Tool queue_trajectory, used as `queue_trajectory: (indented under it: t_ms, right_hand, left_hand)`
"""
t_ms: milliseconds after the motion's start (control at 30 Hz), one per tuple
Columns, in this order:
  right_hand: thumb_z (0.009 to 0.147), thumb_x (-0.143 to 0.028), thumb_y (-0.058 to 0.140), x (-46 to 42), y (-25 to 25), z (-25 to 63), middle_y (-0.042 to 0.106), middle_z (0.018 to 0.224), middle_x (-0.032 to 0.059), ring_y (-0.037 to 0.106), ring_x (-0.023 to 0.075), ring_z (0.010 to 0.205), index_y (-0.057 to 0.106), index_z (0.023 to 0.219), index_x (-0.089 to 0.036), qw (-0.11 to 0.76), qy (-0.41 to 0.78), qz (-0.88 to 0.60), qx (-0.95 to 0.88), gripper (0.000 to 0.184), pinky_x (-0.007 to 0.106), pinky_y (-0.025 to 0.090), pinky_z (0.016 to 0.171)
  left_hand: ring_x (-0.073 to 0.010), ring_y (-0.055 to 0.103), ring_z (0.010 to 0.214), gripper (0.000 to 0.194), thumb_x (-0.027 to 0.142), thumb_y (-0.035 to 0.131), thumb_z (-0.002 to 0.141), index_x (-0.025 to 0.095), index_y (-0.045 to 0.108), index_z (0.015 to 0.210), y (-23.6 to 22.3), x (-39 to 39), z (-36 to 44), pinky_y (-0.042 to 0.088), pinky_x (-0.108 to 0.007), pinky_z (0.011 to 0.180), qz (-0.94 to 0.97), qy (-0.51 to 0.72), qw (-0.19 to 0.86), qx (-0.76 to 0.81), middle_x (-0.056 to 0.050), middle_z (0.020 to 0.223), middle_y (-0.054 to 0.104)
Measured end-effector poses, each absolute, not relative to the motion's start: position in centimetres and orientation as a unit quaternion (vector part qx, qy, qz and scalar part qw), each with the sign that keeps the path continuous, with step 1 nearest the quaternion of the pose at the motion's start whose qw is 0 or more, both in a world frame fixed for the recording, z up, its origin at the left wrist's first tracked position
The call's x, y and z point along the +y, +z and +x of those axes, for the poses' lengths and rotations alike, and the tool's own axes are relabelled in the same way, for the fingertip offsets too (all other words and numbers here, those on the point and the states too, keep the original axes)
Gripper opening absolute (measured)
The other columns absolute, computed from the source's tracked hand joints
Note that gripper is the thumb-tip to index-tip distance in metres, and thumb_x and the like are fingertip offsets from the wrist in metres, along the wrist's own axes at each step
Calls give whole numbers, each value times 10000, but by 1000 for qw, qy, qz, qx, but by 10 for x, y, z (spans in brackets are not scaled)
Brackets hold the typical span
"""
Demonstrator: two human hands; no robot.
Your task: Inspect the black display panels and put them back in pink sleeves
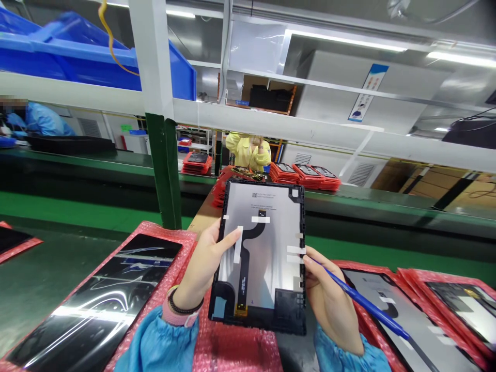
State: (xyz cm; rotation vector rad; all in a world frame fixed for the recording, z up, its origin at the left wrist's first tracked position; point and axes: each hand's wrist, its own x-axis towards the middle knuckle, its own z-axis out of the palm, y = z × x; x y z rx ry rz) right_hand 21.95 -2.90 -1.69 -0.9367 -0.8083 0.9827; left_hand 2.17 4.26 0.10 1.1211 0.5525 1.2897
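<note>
Tablet display panel [259,258] held up at lower centre, back facing camera, left hand [203,263] clasping its edge, thumb across back. Right hand [333,299] pinches blue pen [368,305], tip at panel's right edge. White tape strips [260,219] sit on its back, as on neighbouring panel [372,294] at lower right, which lies on pink bubble wrap [232,351]. What is done or left: cannot tell beyond that.

A green bench [46,289] along the bottom of the frame. At lower left, a pink pouch [155,240] of bubble wrap under a dark screen [93,305]; at the far left edge, another pouch [23,248]. At lower right, two more pouches [445,279], the nearer under a pale screen [375,294]. Across the middle, a second green bench [368,199] with red stacks [306,175] and a black tray [70,144]. At upper left, a white shelf [65,90] with blue bins [77,57].
</note>
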Motion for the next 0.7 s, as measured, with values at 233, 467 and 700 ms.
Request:
queue_trajectory:
  t_ms: [233, 467, 700]
  right_hand:
    - [813, -300, 722, -27, -10, 215, 672, 1256, 52, 597, 242, 1183, 623, 1218, -280, 724, 393, -413, -388, 417, 349, 486, 950]
    - [842, -410, 675, -38, -4, 215, 542, 1418, 62, 479, 267, 1315, 596, 1263, -317, 732, 465, -319, -383, 439, 465, 387, 1082]
    - [690, -747, 616, -37, -10, 220, 738, 1083, 112, 593, 345, 1171, 737, 1051, -282, 673, 546, -337, -368, 601, 552, 480, 929]
  left_hand:
    - [-147, 626, 632, 296, 380, 719, 780, 165, 717, 983, -1, 45, 19, 490, -233, 576, 547, 566, 535, 307, -15, 770, 726]
    - [-262, 727, 857, 212, 269, 618, 856, 228, 768, 1000, -7, 39, 27, 551, -357, 831, 698, 558, 344, 289, -43, 895, 781]
    - [-237, 591, 1204, 482, 36, 478, 871, 292, 621, 1254, -15, 49, 27, 441, -418, 1056, 884, 451, 94, 83, -50, 1214, 681]
